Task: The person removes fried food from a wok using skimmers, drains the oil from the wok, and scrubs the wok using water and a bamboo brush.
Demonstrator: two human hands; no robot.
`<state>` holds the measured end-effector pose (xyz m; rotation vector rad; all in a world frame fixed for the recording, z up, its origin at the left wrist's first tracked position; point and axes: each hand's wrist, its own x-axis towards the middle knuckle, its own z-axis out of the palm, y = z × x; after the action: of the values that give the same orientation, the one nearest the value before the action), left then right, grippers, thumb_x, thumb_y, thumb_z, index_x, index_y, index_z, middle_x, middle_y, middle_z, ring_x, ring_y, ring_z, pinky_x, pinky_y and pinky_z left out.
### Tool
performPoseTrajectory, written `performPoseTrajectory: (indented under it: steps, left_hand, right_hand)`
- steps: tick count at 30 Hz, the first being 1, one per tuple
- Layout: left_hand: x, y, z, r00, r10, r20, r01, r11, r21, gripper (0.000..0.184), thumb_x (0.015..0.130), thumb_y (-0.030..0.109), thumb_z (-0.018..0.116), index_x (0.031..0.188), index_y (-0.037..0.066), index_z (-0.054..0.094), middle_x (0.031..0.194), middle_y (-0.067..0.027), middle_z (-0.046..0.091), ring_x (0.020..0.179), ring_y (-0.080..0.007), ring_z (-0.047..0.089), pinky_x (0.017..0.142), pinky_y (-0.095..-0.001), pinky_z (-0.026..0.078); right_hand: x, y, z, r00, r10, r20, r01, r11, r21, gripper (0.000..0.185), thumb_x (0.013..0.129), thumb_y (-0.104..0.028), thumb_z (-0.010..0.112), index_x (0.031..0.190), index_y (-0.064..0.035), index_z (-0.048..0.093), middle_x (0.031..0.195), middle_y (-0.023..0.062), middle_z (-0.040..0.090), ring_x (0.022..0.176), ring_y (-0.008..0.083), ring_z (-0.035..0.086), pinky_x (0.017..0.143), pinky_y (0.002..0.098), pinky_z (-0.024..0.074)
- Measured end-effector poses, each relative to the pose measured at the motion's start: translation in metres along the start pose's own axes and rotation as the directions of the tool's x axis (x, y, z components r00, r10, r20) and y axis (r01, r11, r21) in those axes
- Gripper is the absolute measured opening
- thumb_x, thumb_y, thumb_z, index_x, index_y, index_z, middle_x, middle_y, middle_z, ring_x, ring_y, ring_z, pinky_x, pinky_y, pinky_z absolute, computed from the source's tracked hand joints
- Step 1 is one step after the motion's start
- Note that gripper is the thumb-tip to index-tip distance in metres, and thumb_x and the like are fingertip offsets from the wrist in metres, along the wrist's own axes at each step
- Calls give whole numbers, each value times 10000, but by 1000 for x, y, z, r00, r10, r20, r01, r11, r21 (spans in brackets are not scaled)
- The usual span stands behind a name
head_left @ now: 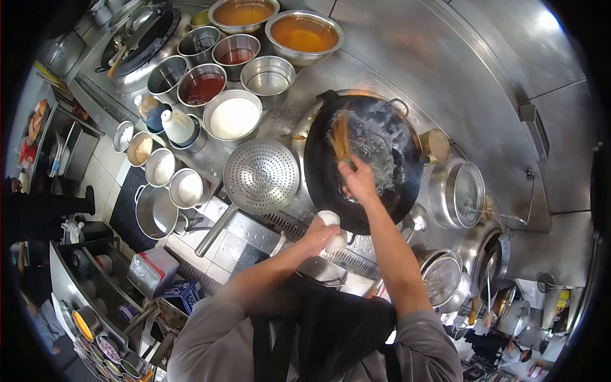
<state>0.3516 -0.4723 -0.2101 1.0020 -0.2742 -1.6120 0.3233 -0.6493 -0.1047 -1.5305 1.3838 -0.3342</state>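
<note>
In the head view, a large black wok (315,159) sits on the stove with water swirling inside it. My right hand (358,181) is closed around a bamboo wok brush (342,137), whose bristles are blurred over the water. At the wok's near edge, my left hand (316,238) grips a folded white cloth (331,230) beside a small wok handle (351,239). Whether the cloth wraps that handle is hidden. To the left of the wok lies a perforated steel strainer (261,177) with a long handle.
Metal pots of sauce, including a white-filled pot (233,118), and a basin of amber liquid (303,38) stand at the back left. Two squeeze bottles (179,127) are nearby. A steel pot (457,193) sits right of the wok. Other people are partly visible at both sides.
</note>
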Motion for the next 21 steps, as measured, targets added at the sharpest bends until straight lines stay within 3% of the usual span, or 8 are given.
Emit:
performPoseTrajectory:
  steps: [7, 10, 13, 15, 16, 17, 18, 21]
  left_hand:
    - [-20, 18, 22, 993, 93, -68, -101, 988, -116, 236, 780, -37, 623, 1005, 24, 586, 868, -51, 617, 760, -179, 633, 666, -352, 543]
    - [-24, 13, 25, 976, 82, -203, -91, 995, -38, 259, 803, -9, 644, 1051, 22, 573, 893, -60, 630, 795, -188, 645, 700, -359, 552]
    - [-29, 18, 28, 985, 88, -147, -97, 993, -60, 312, 792, 31, 694, 1077, 22, 566, 889, -74, 640, 745, -188, 641, 629, -366, 541]
    - [-5, -7, 19, 963, 115, -243, -62, 975, 213, 575, 754, 142, 746, 1215, -57, 467, 995, -165, 636, 849, -242, 651, 662, -386, 544]
    - [5, -18, 17, 927, 104, -359, 46, 921, 386, 831, 728, 232, 783, 1344, -139, 368, 1119, -256, 634, 986, -307, 669, 733, -405, 558]
    - [0, 5, 20, 935, -153, -321, 273, 886, 374, 940, 708, 268, 802, 1391, -150, 309, 1260, -303, 573, 1074, -345, 648, 809, -417, 559]
    - [28, -33, 27, 887, 40, -461, 182, 887, 426, 1011, 706, 276, 801, 1432, -160, 250, 1298, -316, 551, 1139, -364, 620, 914, -425, 536]
    - [2, -15, 30, 915, 70, -397, 73, 940, 333, 964, 751, 222, 741, 1462, -154, 209, 1283, -339, 563, 1203, -402, 591, 979, -420, 502]
  right_hand:
    - [-92, 54, -68, 917, -111, 383, 242, 918, -315, 627, 902, -346, 712, 1417, -35, 535, 712, 73, 635, 589, 122, 601, 493, 285, 476]
    - [-134, 14, -123, 864, 259, 432, -57, 902, -427, 613, 900, -355, 722, 1408, -56, 555, 763, 63, 623, 654, 110, 588, 513, 275, 485]
    - [-123, 32, -126, 865, 231, 446, -79, 939, -334, 564, 922, -298, 712, 1414, -71, 554, 792, 34, 627, 502, 120, 541, 418, 275, 426]
    - [-89, 24, -85, 845, 156, 512, -150, 987, -53, 524, 932, -256, 698, 1405, -77, 559, 791, 43, 634, 495, 128, 561, 383, 286, 415]
    - [-71, 2, -56, 885, 137, 445, -181, 982, 57, 418, 932, -242, 693, 1305, -69, 618, 786, 55, 639, 490, 138, 574, 361, 288, 412]
    - [-35, 6, -29, 950, 132, 282, -193, 960, 201, 298, 945, -244, 661, 1201, -91, 647, 782, 57, 638, 471, 137, 564, 361, 262, 414]
    - [4, 10, -12, 968, -3, 253, -49, 979, 198, 249, 958, -253, 625, 1172, -125, 637, 830, 55, 649, 478, 144, 566, 372, 246, 425]
    - [18, 7, 28, 999, -40, 28, 35, 986, 163, 318, 983, -318, 602, 1242, -135, 633, 928, 42, 634, 501, 148, 553, 410, 227, 436]
